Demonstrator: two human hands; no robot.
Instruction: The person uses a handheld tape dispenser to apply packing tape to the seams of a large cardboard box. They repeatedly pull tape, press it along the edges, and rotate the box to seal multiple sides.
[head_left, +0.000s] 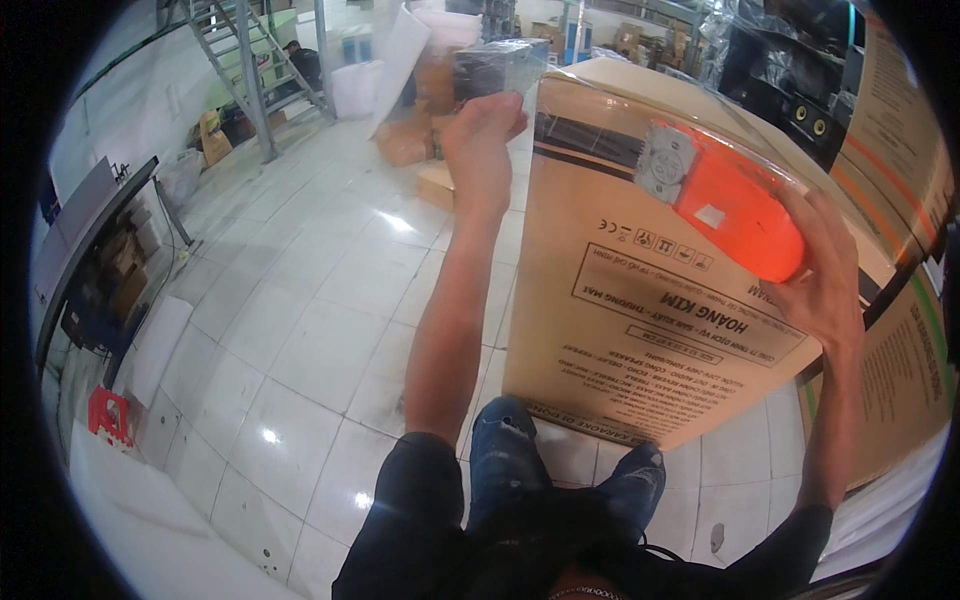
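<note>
A large cardboard box (600, 315), bearing upside-down print, stands tilted in front of my legs. My right hand (821, 262) grips an orange tape dispenser (739, 202) by its rounded end. The dispenser's grey toothed metal plate (666, 161) lies over the dark printed band near the box's top edge. Clear shiny film or tape shows along that edge. My left hand (486, 124) is raised just left of the box's upper left corner, fingers curled and blurred. Whether it pinches anything cannot be made out.
Printed cartons (874, 367) stand close on the right. Speakers (810, 116) are behind them. Farther ahead sit a film-wrapped block (501, 67) and a small carton (436, 186). A metal ladder (259, 67) rises at far left, with a person (304, 64) behind it. A red crate (110, 417) lies left.
</note>
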